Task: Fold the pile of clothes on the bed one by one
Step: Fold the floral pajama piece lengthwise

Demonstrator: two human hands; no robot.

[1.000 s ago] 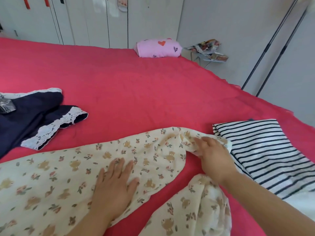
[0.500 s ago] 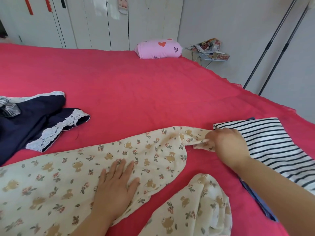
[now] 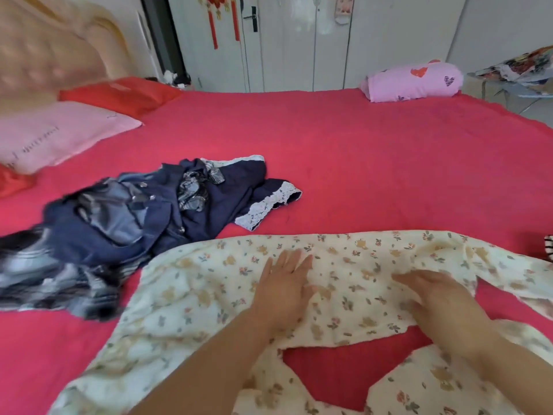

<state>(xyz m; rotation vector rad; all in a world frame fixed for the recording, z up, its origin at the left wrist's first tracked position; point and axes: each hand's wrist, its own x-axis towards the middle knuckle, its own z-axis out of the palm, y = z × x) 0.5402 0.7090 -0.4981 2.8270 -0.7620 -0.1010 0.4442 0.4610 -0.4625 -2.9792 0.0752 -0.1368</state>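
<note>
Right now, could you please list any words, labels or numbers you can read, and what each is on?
Pink pillow: a row of dark marks, too blurred to read.
Pink bolster: hearts and a purple mark, too small to read.
No other text is legible.

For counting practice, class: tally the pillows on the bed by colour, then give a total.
Pink: 2, the plain pink pillow and the heart-print pillow
Red: 1, the red pillow
Total: 3
A red shape at the left edge is too cut off to count.
</note>
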